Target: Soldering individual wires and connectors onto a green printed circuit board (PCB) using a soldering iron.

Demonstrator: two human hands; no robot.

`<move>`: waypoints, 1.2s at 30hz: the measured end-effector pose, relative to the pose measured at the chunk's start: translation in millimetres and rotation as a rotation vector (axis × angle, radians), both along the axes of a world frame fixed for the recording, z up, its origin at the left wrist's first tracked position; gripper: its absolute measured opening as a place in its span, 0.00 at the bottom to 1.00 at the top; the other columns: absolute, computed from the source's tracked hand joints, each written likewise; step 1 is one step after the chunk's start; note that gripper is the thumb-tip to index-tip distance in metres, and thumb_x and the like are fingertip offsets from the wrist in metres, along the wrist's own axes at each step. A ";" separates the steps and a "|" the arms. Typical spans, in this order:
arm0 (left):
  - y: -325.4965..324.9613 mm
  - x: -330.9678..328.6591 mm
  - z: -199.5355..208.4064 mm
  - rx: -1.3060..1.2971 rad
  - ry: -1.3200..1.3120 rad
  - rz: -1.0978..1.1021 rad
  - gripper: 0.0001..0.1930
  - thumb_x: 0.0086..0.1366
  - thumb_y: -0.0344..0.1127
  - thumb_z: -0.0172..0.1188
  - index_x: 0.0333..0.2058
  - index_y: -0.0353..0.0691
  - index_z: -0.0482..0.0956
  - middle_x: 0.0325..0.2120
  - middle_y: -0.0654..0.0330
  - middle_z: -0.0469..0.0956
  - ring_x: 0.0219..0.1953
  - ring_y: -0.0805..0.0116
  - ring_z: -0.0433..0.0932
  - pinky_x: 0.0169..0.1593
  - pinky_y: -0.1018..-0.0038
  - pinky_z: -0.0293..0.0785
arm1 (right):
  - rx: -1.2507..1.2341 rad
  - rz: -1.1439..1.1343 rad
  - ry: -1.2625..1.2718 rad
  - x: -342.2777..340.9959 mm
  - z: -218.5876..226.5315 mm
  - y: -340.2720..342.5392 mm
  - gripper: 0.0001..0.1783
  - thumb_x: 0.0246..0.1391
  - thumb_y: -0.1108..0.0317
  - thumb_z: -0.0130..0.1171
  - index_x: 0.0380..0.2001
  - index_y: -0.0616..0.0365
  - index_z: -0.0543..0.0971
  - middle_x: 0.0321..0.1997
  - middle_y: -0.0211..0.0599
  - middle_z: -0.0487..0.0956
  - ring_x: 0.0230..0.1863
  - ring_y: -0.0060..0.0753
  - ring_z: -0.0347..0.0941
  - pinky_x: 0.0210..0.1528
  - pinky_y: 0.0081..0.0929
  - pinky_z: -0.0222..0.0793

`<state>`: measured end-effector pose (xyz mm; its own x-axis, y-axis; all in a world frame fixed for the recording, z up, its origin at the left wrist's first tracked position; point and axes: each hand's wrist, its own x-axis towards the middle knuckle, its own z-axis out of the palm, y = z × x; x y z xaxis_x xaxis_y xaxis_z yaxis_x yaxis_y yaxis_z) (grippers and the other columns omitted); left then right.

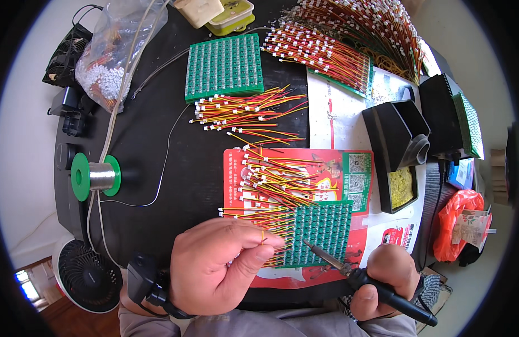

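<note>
My left hand (217, 264) is closed in a pinch on a thin connector wire (263, 238), whose yellow and dark ends poke out between thumb and forefinger. In my right hand (385, 281) is a soldering iron (377, 286), its tip reaching left over a green circuit board panel (321, 233). Rows of red, yellow and black wires run from that panel's left side, partly hidden behind my left hand. The panel lies on a red printed sheet (360, 168). Loose wires with white connectors (276, 180) are spread just beyond it.
A solder spool (102, 175) stands at left, near a fan (88, 275) and a bag of connectors (105, 78). Beyond lie stacked green panels (225, 67) and a wired bundle (321, 56). A black iron stand (397, 135) with yellow sponge (402, 188) is at right.
</note>
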<state>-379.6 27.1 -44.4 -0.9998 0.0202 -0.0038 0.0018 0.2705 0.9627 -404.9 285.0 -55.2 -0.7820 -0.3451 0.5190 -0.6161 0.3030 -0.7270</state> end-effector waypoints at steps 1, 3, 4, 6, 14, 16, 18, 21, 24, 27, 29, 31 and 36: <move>-0.1 -1.9 -2.2 -0.104 0.182 -0.002 0.04 0.62 0.22 0.63 0.35 0.29 0.82 0.31 0.51 0.84 0.33 0.63 0.85 0.40 0.73 0.80 | 0.009 0.017 0.000 -0.7 1.3 -0.8 0.17 0.53 0.60 0.64 0.31 0.63 0.72 0.16 0.32 0.69 0.15 0.28 0.65 0.19 0.26 0.61; 4.0 -3.4 -3.4 -0.117 0.205 0.026 0.04 0.60 0.22 0.65 0.34 0.31 0.84 0.28 0.53 0.83 0.30 0.64 0.83 0.36 0.73 0.79 | 0.022 0.027 0.000 -1.4 1.5 -0.1 0.17 0.52 0.61 0.64 0.30 0.63 0.72 0.16 0.33 0.70 0.15 0.28 0.65 0.19 0.26 0.61; 6.3 -4.1 -4.3 -0.131 0.227 0.056 0.05 0.57 0.23 0.67 0.34 0.34 0.85 0.26 0.55 0.82 0.27 0.65 0.82 0.32 0.74 0.78 | 0.024 0.038 -0.007 -1.4 1.5 0.4 0.16 0.51 0.62 0.64 0.30 0.64 0.72 0.16 0.33 0.70 0.15 0.28 0.66 0.19 0.26 0.62; 10.5 -0.9 -3.2 -0.189 0.219 0.062 0.07 0.55 0.23 0.69 0.34 0.36 0.85 0.25 0.56 0.81 0.26 0.66 0.81 0.30 0.73 0.77 | 0.020 0.055 -0.017 -3.1 1.7 0.3 0.15 0.50 0.63 0.64 0.30 0.64 0.72 0.16 0.34 0.70 0.15 0.29 0.66 0.18 0.26 0.62; 9.8 4.9 -7.3 -0.285 0.233 -0.160 0.10 0.48 0.24 0.72 0.32 0.38 0.85 0.26 0.58 0.81 0.24 0.63 0.79 0.26 0.72 0.74 | 0.044 0.124 -0.051 -6.4 5.7 0.2 0.13 0.45 0.68 0.62 0.30 0.64 0.72 0.16 0.34 0.70 0.14 0.28 0.66 0.17 0.25 0.63; 11.3 2.8 -12.7 -0.304 0.322 -0.159 0.10 0.47 0.24 0.72 0.31 0.38 0.84 0.27 0.59 0.80 0.24 0.63 0.79 0.25 0.72 0.74 | 0.046 0.122 -0.048 -6.1 5.8 -0.6 0.13 0.45 0.68 0.62 0.31 0.64 0.73 0.16 0.33 0.70 0.14 0.28 0.66 0.17 0.25 0.63; 11.8 6.4 -17.1 -0.351 0.345 -0.166 0.11 0.46 0.24 0.71 0.31 0.37 0.84 0.26 0.60 0.80 0.24 0.63 0.79 0.25 0.72 0.73 | 0.048 0.121 -0.048 -6.9 6.2 -0.2 0.13 0.45 0.68 0.62 0.31 0.64 0.73 0.16 0.33 0.70 0.14 0.28 0.66 0.17 0.25 0.63; 12.7 9.2 -16.5 -0.447 0.379 -0.204 0.11 0.45 0.24 0.70 0.32 0.37 0.84 0.25 0.61 0.78 0.23 0.63 0.77 0.24 0.71 0.72 | 0.060 0.155 -0.054 -9.1 5.9 0.7 0.12 0.44 0.69 0.62 0.31 0.64 0.73 0.15 0.33 0.69 0.13 0.28 0.65 0.16 0.24 0.62; 14.4 10.9 -15.3 -0.482 0.400 -0.239 0.12 0.44 0.23 0.68 0.32 0.36 0.84 0.24 0.61 0.76 0.22 0.64 0.75 0.23 0.71 0.71 | 0.053 0.166 -0.058 -8.4 6.9 0.5 0.12 0.44 0.70 0.62 0.31 0.64 0.73 0.15 0.33 0.69 0.13 0.28 0.65 0.16 0.24 0.62; 16.7 11.5 -19.3 -0.447 0.406 -0.221 0.12 0.43 0.22 0.67 0.32 0.35 0.84 0.25 0.61 0.76 0.21 0.64 0.74 0.23 0.71 0.70 | 0.049 0.163 -0.054 -8.6 7.1 -0.4 0.12 0.43 0.70 0.63 0.30 0.64 0.73 0.15 0.32 0.69 0.14 0.27 0.65 0.16 0.25 0.61; 16.9 12.5 -20.5 -0.424 0.409 -0.203 0.12 0.44 0.22 0.67 0.32 0.35 0.84 0.25 0.61 0.76 0.21 0.64 0.74 0.22 0.71 0.70 | 0.071 0.192 -0.067 -9.2 7.2 0.8 0.12 0.42 0.70 0.63 0.30 0.64 0.73 0.16 0.32 0.69 0.13 0.27 0.64 0.15 0.25 0.61; 16.0 13.9 -18.4 -0.480 0.382 -0.236 0.12 0.44 0.21 0.67 0.31 0.34 0.84 0.24 0.61 0.74 0.21 0.64 0.73 0.22 0.70 0.70 | 0.067 0.203 -0.063 -9.6 5.8 1.1 0.12 0.42 0.71 0.63 0.30 0.64 0.73 0.16 0.32 0.69 0.13 0.27 0.64 0.15 0.24 0.61; 15.2 16.2 -18.6 -0.491 0.344 -0.249 0.12 0.44 0.21 0.67 0.32 0.33 0.83 0.23 0.61 0.74 0.21 0.64 0.73 0.22 0.70 0.70 | 0.066 0.217 -0.051 -9.6 6.1 -2.1 0.12 0.42 0.71 0.63 0.29 0.64 0.73 0.16 0.31 0.69 0.14 0.26 0.64 0.15 0.24 0.60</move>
<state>-363.4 42.2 -63.0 -0.9110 0.3294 0.2482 0.4078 0.6303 0.6606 -414.4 282.9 -49.2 -0.7106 -0.5396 0.4514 -0.6350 0.2157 -0.7418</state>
